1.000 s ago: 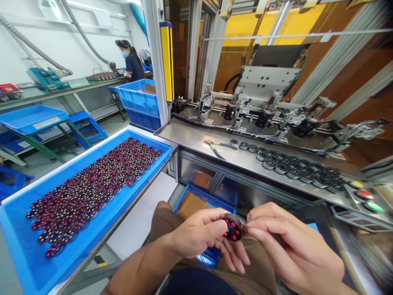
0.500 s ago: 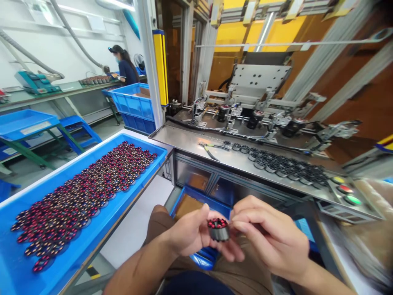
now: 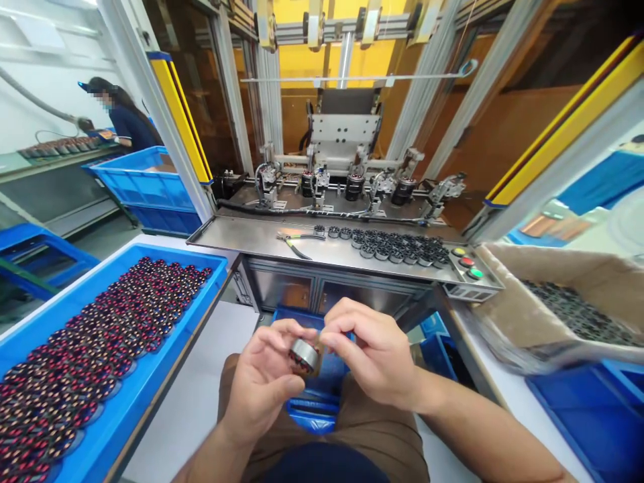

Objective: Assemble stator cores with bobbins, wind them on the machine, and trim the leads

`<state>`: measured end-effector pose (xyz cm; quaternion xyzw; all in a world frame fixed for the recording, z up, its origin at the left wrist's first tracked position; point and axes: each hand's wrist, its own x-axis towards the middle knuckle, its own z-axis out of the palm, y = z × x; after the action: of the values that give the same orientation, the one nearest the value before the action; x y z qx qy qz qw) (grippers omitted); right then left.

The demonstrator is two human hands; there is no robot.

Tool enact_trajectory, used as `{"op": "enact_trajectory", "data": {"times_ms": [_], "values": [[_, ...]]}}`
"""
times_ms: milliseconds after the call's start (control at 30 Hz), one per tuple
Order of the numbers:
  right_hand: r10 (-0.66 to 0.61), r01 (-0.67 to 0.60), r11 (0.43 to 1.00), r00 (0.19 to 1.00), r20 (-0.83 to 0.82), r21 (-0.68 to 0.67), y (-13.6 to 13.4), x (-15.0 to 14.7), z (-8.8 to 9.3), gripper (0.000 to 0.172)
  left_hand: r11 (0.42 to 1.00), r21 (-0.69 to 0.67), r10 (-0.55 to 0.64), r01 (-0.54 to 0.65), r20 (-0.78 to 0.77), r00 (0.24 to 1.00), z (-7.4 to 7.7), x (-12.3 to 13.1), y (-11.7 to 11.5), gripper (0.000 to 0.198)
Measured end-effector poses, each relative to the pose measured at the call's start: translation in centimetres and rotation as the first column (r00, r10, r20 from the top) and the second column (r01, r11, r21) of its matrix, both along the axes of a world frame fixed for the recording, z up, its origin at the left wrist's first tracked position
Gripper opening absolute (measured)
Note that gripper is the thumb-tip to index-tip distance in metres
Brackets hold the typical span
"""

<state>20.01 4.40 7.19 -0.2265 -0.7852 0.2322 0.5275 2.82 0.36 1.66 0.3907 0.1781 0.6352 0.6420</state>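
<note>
A wound motor stator, a grey ring with red windings showing at its lower side, is tilted between the fingers of my left hand. Beside it, my right hand pinches thumb and forefinger together close to the ring's upper right edge; what lies in the pinch is too small to make out. Both hands are above my lap. On my left, a long blue tray holds many wound stators with red and copper coils.
Ahead, a steel ledge carries cutting pliers and rows of dark bare stator cores. Behind it stands a winding machine. Push buttons and a lined carton of cores are at right. A co-worker stands far left.
My view has swung to the right. The stator has been turned over in my left hand, from windings up to windings down. My right hand keeps its pinch beside it.
</note>
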Motion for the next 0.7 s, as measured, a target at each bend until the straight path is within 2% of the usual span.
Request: {"op": "enact_trajectory", "data": {"times_ms": [67, 133, 233, 300, 400, 500, 567, 633, 700], "values": [[0.036, -0.036, 0.999, 0.999, -0.002, 0.017, 0.1, 0.2, -0.1, 0.016, 1.000, -0.004, 0.009, -0.009, -0.024, 1.000, 0.0, 0.1, 0.1, 0.038], [0.082, -0.082, 0.996, 0.997, -0.007, 0.033, 0.2, 0.4, -0.2, 0.014, 0.997, -0.042, -0.064, 0.061, -0.075, 0.995, 0.0, 0.2, 0.3, 0.044], [0.103, -0.103, 0.994, 0.994, -0.022, 0.027, 0.3, 0.7, -0.3, 0.012, 0.985, -0.066, -0.166, 0.159, -0.120, 0.979, -0.1, 0.4, 0.3, 0.034], [0.071, -0.071, 0.997, 0.997, -0.034, 0.018, 0.1, 0.8, -0.4, 0.012, 0.994, -0.037, -0.109, 0.105, -0.120, 0.987, -0.3, 0.6, 0.5, 0.027], [-0.029, 0.026, 0.999, 0.995, -0.091, -0.028, -0.6, 0.7, -0.4, 0.012, 0.999, 0.006, 0.040, -0.040, -0.133, 0.990, -0.7, 0.7, 0.8, 0.027], [-0.114, 0.076, 0.972, 0.980, -0.165, -0.220, -1.7, 0.1, -0.8, 0.018, 0.994, 0.017, 0.113, -0.112, -0.146, 0.983, -0.9, 0.6, 1.3, 0.028], [-0.096, -0.006, 0.899, 0.973, -0.210, -0.438, -2.4, -0.4, -1.4, 0.024, 0.990, 0.002, 0.139, -0.141, -0.154, 0.978, -0.7, 0.4, 1.6, 0.028], [-0.032, -0.158, 0.756, 0.960, -0.277, -0.635, -2.8, -0.8, -2.2, 0.028, 0.989, -0.011, 0.145, -0.148, -0.157, 0.977, -0.5, 0.2, 1.7, 0.029], [0.028, -0.300, 0.613, 0.933, -0.359, -0.731, -2.8, -1.3, -3.1, 0.031, 0.991, -0.015, 0.129, -0.133, -0.158, 0.979, -0.1, 0.1, 1.8, 0.030]]}}
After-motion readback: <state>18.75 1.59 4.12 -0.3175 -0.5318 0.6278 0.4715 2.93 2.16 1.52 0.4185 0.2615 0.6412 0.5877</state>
